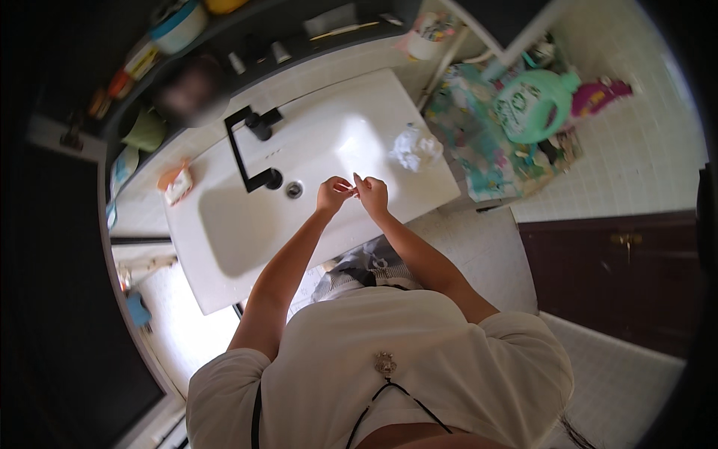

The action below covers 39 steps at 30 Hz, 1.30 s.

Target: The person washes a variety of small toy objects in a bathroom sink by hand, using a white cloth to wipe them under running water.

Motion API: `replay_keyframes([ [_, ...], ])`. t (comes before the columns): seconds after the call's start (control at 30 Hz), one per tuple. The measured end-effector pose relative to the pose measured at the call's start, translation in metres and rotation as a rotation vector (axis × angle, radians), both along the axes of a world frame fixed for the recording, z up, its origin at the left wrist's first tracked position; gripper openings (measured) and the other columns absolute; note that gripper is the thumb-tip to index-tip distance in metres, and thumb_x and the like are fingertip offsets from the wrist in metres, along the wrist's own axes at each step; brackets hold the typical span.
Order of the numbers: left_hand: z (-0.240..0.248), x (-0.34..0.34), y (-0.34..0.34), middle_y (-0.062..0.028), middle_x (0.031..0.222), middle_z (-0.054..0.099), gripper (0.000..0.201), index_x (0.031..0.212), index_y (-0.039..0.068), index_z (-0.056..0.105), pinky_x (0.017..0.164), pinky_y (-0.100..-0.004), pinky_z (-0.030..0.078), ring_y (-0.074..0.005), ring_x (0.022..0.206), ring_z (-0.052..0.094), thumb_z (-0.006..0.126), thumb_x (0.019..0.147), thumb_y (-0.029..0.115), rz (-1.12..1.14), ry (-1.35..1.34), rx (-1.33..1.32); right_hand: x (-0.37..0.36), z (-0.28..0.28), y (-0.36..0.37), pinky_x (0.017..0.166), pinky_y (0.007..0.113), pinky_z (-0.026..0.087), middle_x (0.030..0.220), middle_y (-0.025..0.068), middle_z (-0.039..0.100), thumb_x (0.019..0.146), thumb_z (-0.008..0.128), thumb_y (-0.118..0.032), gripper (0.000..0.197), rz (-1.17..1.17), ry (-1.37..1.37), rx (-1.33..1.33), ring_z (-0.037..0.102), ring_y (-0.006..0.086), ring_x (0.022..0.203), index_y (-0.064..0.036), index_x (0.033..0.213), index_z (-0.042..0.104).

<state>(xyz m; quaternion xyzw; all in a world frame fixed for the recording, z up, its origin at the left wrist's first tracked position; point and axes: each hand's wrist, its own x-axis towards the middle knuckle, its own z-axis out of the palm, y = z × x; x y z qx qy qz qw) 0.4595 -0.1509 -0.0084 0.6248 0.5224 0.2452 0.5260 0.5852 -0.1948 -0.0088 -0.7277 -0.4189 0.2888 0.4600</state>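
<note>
My left hand (334, 194) and my right hand (372, 193) meet over the front part of a white washbasin (217, 224). The fingers of both are pinched together, with the fingertips touching or nearly so. Something small and pale may be between them, but it is too small to make out. Just left of my left hand is the round drain (294, 189). Behind it, a black angular faucet (238, 150) reaches over the basin. To the right of my right hand, a crumpled white translucent bundle (416, 148) lies on the basin's right side.
A soap dish (176, 184) sits on the basin's left rim. At right, a patterned cover (479, 120) carries a light green jug (527, 105) and a purple package (602, 97). A dark shelf (299, 56) with small items runs behind. A dark brown door (613, 269) stands right.
</note>
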Motion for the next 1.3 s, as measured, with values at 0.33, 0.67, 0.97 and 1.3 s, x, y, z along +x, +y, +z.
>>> replay_keyframes([
  [0.33,0.048,0.113,-0.014,-0.0025,0.051,0.048,0.019,0.078,0.004,0.055,0.044,-0.0264,0.034,-0.0097,0.046,0.043,0.068,0.072,0.016,-0.06,-0.008,0.251,0.087,0.04,-0.011,0.043,0.03,0.037,0.048,0.0067,0.048,0.089,0.05,-0.028,0.04,-0.091,0.351,0.222,0.047,0.0138,0.042,-0.0012,0.059,0.047],
  [0.67,0.067,0.243,-0.036,0.002,0.053,0.037,0.022,0.061,0.006,0.041,0.045,-0.025,0.03,-0.007,0.052,0.034,0.057,0.074,0.0,0.041,-0.191,0.229,0.209,0.056,-0.024,0.038,0.024,0.035,0.055,0.003,0.047,0.093,0.047,-0.023,0.028,-0.014,0.463,0.279,0.044,0.0092,0.044,-0.0037,0.073,0.045],
  [0.97,0.075,0.286,-0.019,-0.0038,0.079,0.059,0.016,0.089,0.004,0.051,0.06,-0.024,0.048,-0.0128,0.071,0.059,0.056,0.075,-0.001,-0.141,-0.321,0.353,0.281,0.023,0.008,0.049,0.024,0.042,0.073,0.0047,0.056,0.087,0.048,-0.014,0.012,0.043,0.194,0.361,0.053,0.011,0.06,-0.0031,0.089,0.052],
  [1.3,0.102,0.287,0.009,-0.0038,0.093,0.062,0.034,0.106,0.007,0.052,0.063,-0.0264,0.048,-0.0128,0.08,0.058,0.063,0.075,0.012,-0.189,-0.162,0.199,0.295,0.07,0.002,0.051,0.023,0.044,0.074,0.0013,0.058,0.084,0.052,-0.026,0.017,0.2,0.556,0.131,0.054,0.0087,0.063,-0.0113,0.093,0.055],
])
